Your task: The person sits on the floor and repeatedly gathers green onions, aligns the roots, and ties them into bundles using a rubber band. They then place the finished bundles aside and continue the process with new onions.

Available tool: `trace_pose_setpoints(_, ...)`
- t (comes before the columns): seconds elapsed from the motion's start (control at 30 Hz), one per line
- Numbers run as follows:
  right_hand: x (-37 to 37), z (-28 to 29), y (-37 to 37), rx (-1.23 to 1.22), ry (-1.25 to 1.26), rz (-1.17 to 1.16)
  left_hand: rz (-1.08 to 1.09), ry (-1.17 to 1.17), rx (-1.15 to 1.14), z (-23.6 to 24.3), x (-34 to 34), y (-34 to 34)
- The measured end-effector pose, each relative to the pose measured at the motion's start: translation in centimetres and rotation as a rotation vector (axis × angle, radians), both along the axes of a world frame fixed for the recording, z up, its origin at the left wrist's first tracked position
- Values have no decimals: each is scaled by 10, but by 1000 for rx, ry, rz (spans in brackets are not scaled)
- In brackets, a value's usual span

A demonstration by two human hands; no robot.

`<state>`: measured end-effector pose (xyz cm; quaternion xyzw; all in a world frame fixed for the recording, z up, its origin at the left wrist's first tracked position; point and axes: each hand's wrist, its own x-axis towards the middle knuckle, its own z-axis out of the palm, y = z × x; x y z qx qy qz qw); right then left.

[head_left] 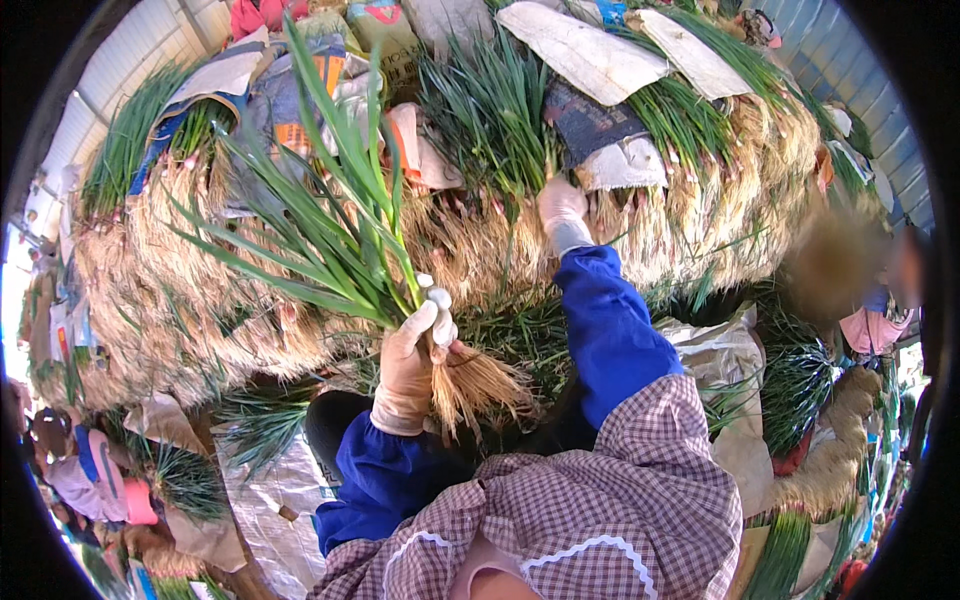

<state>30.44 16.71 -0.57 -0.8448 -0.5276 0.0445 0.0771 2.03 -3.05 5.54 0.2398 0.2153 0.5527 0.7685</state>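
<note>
Checked smock foremost, I hold a leafy green bundle before the root-fringed pile, my left hand closed around its base. It should handle light, leaves floppy, roots fragile; best gripped just above them. At the pile's upper edge, my right hand meets stalks, its grip unclear. Swinging room lies this side of the pile.
</note>
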Motion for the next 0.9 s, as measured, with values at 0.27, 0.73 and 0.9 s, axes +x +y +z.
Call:
trace_pose_setpoints(0.27, -3, -21, -54, 215, 239, 247, -60, 181, -118, -36, 13, 34)
trace_pose_setpoints(0.73, 12, -34, -180, 433, -260, 496, -49, 248, -264, -75, -20, -20)
trace_pose_setpoints(0.9, -25, 16, -65, 297, 33, -16, -138, 146, -47, -46, -34, -27)
